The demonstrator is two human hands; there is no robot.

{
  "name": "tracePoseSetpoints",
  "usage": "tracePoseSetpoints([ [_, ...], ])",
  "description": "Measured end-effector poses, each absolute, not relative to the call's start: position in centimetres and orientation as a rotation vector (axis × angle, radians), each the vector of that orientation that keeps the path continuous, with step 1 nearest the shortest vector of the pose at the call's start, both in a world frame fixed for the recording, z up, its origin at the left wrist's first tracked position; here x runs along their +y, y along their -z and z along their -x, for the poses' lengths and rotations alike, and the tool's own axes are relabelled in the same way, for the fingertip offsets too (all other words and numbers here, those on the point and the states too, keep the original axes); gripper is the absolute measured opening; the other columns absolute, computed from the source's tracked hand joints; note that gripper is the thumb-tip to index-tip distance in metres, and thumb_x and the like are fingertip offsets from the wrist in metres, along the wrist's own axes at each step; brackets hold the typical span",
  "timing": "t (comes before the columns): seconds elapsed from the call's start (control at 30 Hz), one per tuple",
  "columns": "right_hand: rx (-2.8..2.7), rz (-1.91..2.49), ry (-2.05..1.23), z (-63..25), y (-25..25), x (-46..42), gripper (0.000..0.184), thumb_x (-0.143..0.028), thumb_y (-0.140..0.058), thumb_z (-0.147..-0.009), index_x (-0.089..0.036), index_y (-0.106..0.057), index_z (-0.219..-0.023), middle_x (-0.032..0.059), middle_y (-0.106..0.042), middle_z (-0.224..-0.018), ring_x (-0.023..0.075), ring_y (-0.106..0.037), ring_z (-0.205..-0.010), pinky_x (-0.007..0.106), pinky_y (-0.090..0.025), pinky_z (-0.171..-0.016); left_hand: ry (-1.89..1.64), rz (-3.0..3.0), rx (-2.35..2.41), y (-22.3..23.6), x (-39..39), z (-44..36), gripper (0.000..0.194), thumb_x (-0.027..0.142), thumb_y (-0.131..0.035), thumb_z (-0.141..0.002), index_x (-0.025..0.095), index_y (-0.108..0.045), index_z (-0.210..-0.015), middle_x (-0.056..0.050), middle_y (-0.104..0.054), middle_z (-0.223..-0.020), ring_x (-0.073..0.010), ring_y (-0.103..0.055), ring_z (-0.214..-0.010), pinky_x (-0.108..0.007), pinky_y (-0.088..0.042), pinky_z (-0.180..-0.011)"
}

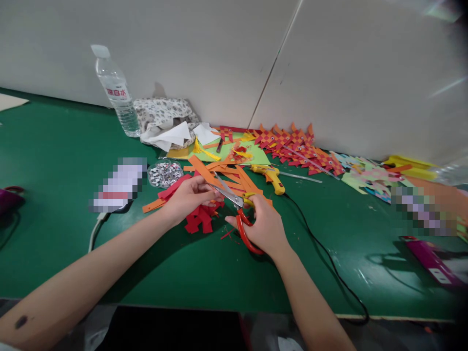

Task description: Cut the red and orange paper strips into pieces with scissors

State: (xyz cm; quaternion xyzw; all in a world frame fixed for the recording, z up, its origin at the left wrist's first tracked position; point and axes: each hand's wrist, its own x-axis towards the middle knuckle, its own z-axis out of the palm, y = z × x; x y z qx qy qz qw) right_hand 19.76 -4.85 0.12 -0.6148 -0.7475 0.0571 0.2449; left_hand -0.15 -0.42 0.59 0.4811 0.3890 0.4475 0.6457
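Note:
My right hand grips scissors with red and yellow handles, fingers through the loops. The blades point up-left toward my left hand. That hand is closed in a pinch on a woven piece of red and orange paper strips, which hangs below its fingers just above the green table. The blade tips meet the paper at my left fingertips. Loose orange strips lie right behind both hands.
A yellow glue gun with a black cord lies behind my right hand. A row of woven paper fish lines the wall. A water bottle, a cloth pouch, a dish of googly eyes and a pixelated object stand left.

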Motion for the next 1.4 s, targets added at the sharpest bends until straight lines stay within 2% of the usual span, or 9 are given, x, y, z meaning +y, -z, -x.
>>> tracePoseSetpoints([
  [0.33,-2.042,1.71,-0.179,-19.77,-0.17,-4.84,0.041,-0.051,-0.062,-0.068,-0.021,-0.048,-0.093,0.0047,-0.063,-0.087,0.0203,-0.059,-0.071,0.029,-0.039,-0.056,-1.019,-1.089,0.909,-0.56,-0.38,0.2,0.016,0.024,-0.072,-0.068,0.015,-0.061,-0.075,-0.002,-0.069,-0.075,-0.0134,-0.066,-0.067,-0.023,-0.054,-0.06],
  [0.63,-2.042,1.726,-0.177,-19.72,-0.17,-4.87,0.04,-0.049,-0.062,-0.068,-0.021,-0.048,-0.093,0.0037,-0.063,-0.086,0.0188,-0.058,-0.07,0.027,-0.038,-0.056,-0.969,-1.078,0.9,-0.91,-0.36,0.15,0.015,0.02,-0.073,-0.066,0.012,-0.064,-0.076,-0.003,-0.069,-0.074,-0.011,-0.064,-0.06,-0.02,-0.052,-0.055],
  [1.07,-2.019,1.73,-0.223,-19.58,-0.46,-4.91,0.035,-0.052,-0.063,-0.067,-0.021,-0.049,-0.077,0.0009,-0.059,-0.075,0.0149,-0.053,-0.062,0.024,-0.033,-0.052,-0.954,-1.064,0.882,-1.11,-0.34,0.22,0.01,0.014,-0.069,-0.07,0.012,-0.062,-0.076,-0.003,-0.068,-0.071,-0.0103,-0.064,-0.059,-0.019,-0.05,-0.052],
  [1.23,-2.018,1.704,-0.239,-19.59,-0.69,-4.91,0.037,-0.055,-0.063,-0.066,-0.021,-0.049,-0.071,0.0002,-0.056,-0.068,0.0135,-0.05,-0.057,0.024,-0.031,-0.05,-0.934,-1.09,0.88,-0.96,-0.25,0.41,0.015,0.019,-0.07,-0.069,0.014,-0.064,-0.081,-0.004,-0.07,-0.079,-0.0105,-0.064,-0.061,-0.019,-0.05,-0.053],
  [1.4,-2.003,1.684,-0.245,-19.51,-0.78,-4.9,0.038,-0.057,-0.062,-0.066,-0.02,-0.05,-0.069,-0.0003,-0.054,-0.064,0.0122,-0.047,-0.053,0.024,-0.03,-0.048,-0.933,-1.072,0.889,-1.04,-0.35,0.57,0.016,0.022,-0.07,-0.07,0.015,-0.064,-0.083,-0.005,-0.069,-0.085,-0.0134,-0.066,-0.072,-0.02,-0.052,-0.058],
])
